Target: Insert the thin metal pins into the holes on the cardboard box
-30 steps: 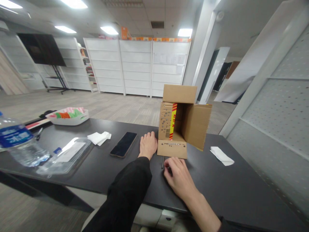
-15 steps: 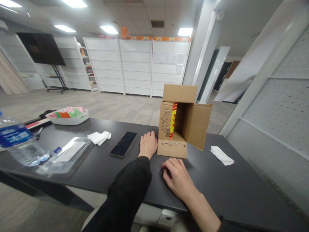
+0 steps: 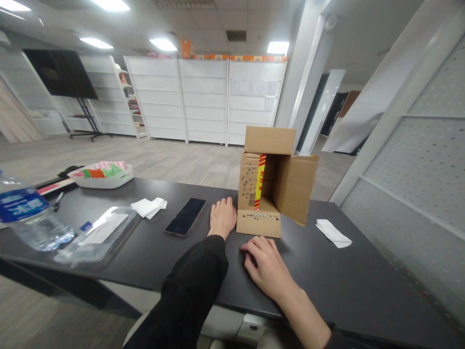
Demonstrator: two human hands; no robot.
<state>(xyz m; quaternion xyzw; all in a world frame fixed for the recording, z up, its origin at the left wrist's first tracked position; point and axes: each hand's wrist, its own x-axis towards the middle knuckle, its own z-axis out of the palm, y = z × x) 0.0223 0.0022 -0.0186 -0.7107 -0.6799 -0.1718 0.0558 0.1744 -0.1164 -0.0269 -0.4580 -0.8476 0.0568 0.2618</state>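
My left hand (image 3: 223, 217) lies palm down on the dark table, just left of the cardboard box (image 3: 247, 179). Its fingers point forward, and nothing shows in them. In front of the box rests my right hand (image 3: 268, 265), loosely curved, with a gap between thumb and forefinger; I see nothing held, though its underside is hidden. A thin dark line, too fine to name, shows by its fingertips. The box stands with its opening towards me, flaps spread up, right and down. Small grey dots mark its left panel, and small holes and shiny bits line the lower flap (image 3: 258, 228).
Left of my hands lie a phone (image 3: 185, 217), folded tissue (image 3: 148, 208) and clear plastic case (image 3: 100, 236). A water bottle (image 3: 31, 218) and white basket (image 3: 105, 180) are farther left. Another tissue (image 3: 333, 233) lies right of the box, near a perforated partition (image 3: 417, 174).
The view has shifted very slightly. My right hand has shifted a touch to the left; my left hand, the box and the other things keep their places.
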